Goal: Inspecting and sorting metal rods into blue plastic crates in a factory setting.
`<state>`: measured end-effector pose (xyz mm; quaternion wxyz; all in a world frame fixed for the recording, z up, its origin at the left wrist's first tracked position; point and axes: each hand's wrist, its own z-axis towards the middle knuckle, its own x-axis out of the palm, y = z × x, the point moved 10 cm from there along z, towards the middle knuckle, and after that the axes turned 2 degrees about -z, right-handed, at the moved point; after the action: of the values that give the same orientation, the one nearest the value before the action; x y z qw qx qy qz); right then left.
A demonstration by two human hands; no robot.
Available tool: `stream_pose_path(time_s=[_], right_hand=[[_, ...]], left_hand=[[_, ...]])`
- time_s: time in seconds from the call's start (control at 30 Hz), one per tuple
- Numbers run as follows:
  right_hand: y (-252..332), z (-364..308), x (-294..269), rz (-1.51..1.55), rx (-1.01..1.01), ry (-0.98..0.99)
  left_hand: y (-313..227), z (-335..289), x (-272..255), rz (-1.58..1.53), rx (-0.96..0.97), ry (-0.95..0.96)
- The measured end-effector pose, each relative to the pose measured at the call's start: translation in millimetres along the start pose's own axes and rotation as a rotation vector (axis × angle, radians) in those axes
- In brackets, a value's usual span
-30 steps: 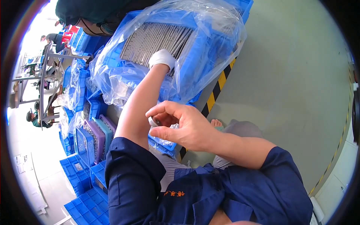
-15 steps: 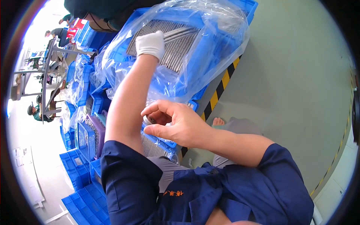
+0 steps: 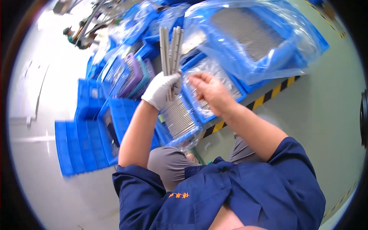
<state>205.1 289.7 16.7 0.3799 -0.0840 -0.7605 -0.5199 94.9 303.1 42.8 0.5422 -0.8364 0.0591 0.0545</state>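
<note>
My left hand [image 3: 161, 89], in a white glove, is closed round a bundle of slim metal rods [image 3: 171, 51]. The rods stand nearly upright, with dark rings along their length, and their lower ends show below the glove. Close on the right is my bare right hand [image 3: 214, 94], its fingers curled together; whatever is in them is hidden. Below both hands a blue crate [image 3: 197, 128] holds a row of similar rods [image 3: 177, 117]. Farther right, another blue crate [image 3: 242, 94] has clear plastic film over its contents.
At the far right stands a large blue crate [image 3: 320, 46] lined with clear plastic, holding many packed rods. Purple and teal trays [image 3: 132, 74] stand left of my gloved hand. Stacked blue bins [image 3: 78, 149] lie farther left. Black-and-yellow tape [image 3: 268, 93] edges the floor.
My left hand has come back from the large plastic-lined crate, lifting the rods upright. My right hand has moved beside them, its fingers closing more. The view has swung left.
</note>
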Motion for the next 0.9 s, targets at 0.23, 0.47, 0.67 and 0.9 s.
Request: stream_pose_path(time_s=[0.23, 0.47, 0.67, 0.9], right_hand=[[-66.6, -2.7, 84.9, -0.029, 0.237, 0.411], [-140.9, -100.5, 110.3, -0.033, 0.644, 0.542], [-182.1, -183.8, 93.2, -0.215, 0.682, 0.65], [-155.3, -135.6, 114.3, -0.239, 0.45, 0.502]], left_hand=[[66.7, -139.9, 11.8, -0.389, -0.079, 0.015], [126.7, -230.9, 63.9, -0.803, -0.144, 0.233], [184.1, -273.7, 97.1, -0.506, -0.165, 0.532], [168.1, -266.1, 81.6, -1.111, -0.051, 0.523]])
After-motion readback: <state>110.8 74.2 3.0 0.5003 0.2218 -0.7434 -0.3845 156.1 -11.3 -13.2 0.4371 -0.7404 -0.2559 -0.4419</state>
